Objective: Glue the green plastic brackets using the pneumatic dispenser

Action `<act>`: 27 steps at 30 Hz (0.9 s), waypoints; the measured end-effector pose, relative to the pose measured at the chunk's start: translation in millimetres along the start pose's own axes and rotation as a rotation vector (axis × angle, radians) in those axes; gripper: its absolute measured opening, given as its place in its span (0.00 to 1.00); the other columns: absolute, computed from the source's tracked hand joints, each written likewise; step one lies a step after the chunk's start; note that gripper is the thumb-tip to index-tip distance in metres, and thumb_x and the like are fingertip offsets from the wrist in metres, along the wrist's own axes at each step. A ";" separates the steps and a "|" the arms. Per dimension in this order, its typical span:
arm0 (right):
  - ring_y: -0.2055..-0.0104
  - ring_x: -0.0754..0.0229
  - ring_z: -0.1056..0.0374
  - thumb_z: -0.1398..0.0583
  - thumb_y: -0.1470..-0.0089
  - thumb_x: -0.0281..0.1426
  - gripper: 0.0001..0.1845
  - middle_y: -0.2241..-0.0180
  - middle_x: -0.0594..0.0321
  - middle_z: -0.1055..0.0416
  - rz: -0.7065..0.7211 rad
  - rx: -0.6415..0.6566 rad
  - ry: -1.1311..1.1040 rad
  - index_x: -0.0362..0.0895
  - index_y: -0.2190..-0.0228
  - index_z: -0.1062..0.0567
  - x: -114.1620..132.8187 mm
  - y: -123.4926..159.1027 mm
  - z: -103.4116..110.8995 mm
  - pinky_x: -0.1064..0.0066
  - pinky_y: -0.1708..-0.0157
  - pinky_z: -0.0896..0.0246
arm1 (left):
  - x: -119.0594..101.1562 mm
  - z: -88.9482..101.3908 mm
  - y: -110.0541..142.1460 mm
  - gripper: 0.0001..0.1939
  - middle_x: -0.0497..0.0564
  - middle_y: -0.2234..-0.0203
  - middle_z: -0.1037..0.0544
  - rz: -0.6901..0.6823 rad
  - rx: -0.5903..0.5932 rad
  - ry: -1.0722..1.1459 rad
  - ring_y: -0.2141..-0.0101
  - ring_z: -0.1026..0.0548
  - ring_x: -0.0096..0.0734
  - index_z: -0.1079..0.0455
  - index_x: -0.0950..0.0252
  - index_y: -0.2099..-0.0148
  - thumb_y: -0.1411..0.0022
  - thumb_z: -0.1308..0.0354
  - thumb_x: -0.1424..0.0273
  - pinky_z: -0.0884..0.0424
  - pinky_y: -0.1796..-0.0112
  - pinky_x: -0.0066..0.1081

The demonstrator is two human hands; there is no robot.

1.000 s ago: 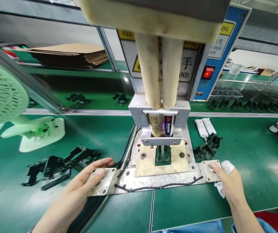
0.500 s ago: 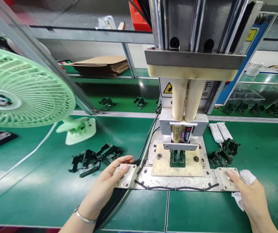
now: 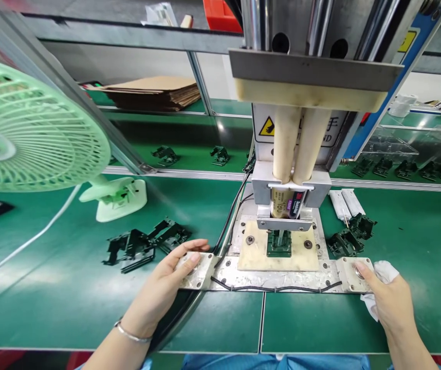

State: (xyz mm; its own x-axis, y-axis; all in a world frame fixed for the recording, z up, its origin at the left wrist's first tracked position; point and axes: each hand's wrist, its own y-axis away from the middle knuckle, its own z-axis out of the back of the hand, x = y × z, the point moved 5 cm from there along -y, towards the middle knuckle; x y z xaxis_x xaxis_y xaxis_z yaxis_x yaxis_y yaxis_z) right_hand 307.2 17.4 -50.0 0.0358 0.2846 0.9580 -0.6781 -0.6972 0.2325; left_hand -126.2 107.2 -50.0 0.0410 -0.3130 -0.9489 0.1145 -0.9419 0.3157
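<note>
The thumb of my left hand [image 3: 162, 280] rests on the left metal button block [image 3: 206, 270], its fingers stretched out along the far side. At the other end of the metal base bar, my right thumb presses the button on the right block [image 3: 346, 273]. A crumpled white cloth or tissue [image 3: 386, 271] is tucked in the fingers of my right hand [image 3: 393, 300]. Between the hands, a dark green plastic part [image 3: 279, 251] sits on the cream fixture plate [image 3: 247, 261]. Above it, a bracket [image 3: 262, 185] holds two labelled cylinders [image 3: 281, 203] beneath two cream rods [image 3: 284, 144] of the press.
Dark plastic parts [image 3: 131, 246] lie left of the press, with more [image 3: 346, 241] to the right beside two white packets [image 3: 340, 205]. A green fan [image 3: 43, 128] stands at left. Black cables [image 3: 232, 221] run along the press. Cardboard sheets [image 3: 151, 92] are stacked behind.
My viewpoint has shifted, so the bench sits higher in the picture and some blue clothing shows below its edge. Both hands stay at their blocks.
</note>
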 end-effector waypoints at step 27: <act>0.88 0.62 0.45 0.22 0.72 0.51 0.32 0.84 0.66 0.35 -0.075 -0.096 0.105 0.45 0.74 0.29 -27.7 -19.6 28.8 0.74 0.97 0.53 | -3.5 -6.9 5.2 0.27 0.54 0.58 0.21 -0.035 0.022 0.043 0.66 0.23 0.35 0.25 0.63 0.53 0.52 0.27 0.56 0.27 0.66 0.27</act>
State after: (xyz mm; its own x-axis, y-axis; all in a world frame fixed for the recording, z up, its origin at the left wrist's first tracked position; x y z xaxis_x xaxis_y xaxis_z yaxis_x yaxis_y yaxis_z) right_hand 340.7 4.3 -76.2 0.0150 0.4044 0.9145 -0.7438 -0.6067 0.2805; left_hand -118.9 104.2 -45.1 0.0802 -0.2744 -0.9583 0.0949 -0.9549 0.2814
